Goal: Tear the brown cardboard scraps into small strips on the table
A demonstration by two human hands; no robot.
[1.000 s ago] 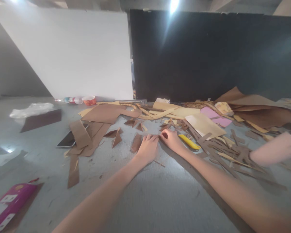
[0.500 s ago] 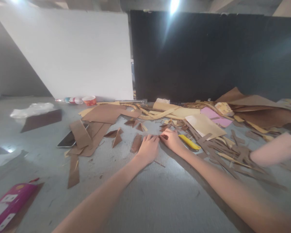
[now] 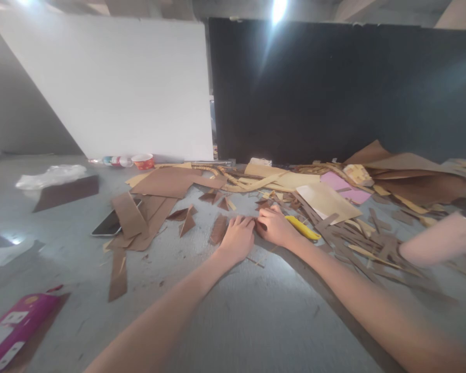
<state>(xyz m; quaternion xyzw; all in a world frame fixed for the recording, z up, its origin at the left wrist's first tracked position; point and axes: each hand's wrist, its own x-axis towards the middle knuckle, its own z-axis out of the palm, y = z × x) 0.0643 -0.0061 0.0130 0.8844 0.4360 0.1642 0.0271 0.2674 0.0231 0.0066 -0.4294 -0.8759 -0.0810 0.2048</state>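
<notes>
My left hand (image 3: 238, 238) lies over a brown ribbed piece (image 3: 218, 229), its fingers bent down and close together, pressing the piece to the grey table (image 3: 225, 321). Close beside it, the fingertips of my right hand (image 3: 275, 226) pinch together on a small brown piece (image 3: 260, 226), mostly hidden by the fingers. A yellow utility knife (image 3: 303, 228) lies just right of my right hand. Folded brown scraps (image 3: 187, 221) sit left of and beyond my hands.
Brown sheets (image 3: 163, 182) partly cover a phone (image 3: 107, 224) on the left. Brown strips (image 3: 357, 248) are heaped at right, near another person's arm (image 3: 437, 241). A magenta packet (image 3: 27, 321) lies near left. An orange-red cup (image 3: 143, 161) stands by the white panel (image 3: 140, 88).
My right hand has shifted slightly, its fingertips curling lower toward the table. My left hand stays in place on the brown ribbed piece.
</notes>
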